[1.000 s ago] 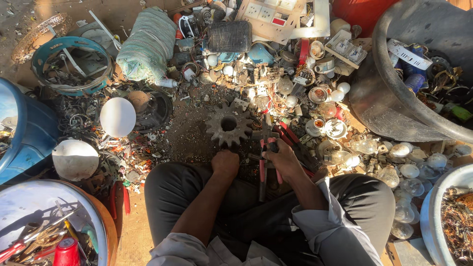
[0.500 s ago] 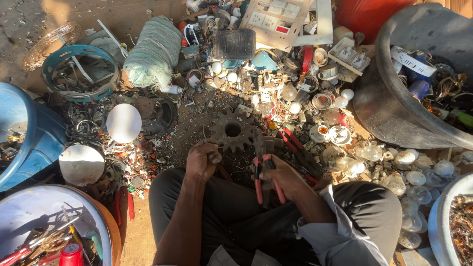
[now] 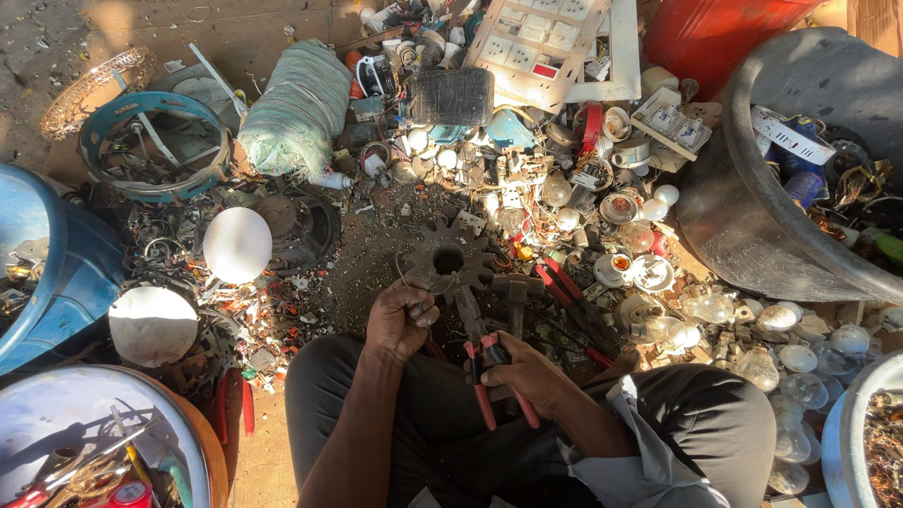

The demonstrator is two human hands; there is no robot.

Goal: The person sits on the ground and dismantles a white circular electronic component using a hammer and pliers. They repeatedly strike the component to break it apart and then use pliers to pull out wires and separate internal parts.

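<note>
One small part sits pinched in the left hand [image 3: 400, 320] beside the toothed gear [image 3: 449, 259]; the right hand [image 3: 527, 374] squeezes red-handled pliers [image 3: 482, 343] at it. Heaped bulbs [image 3: 743, 325] remain untouched; progress looks early.

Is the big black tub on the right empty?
No, the big black tub has scrap in it, with bits of wire and blue and white pieces showing inside its rim.

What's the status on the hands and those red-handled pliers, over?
Right hand gripping red-handled pliers. Left hand pinching a small piece at the plier tips. Rusty gear just ahead, scrap crowding all around.
</note>
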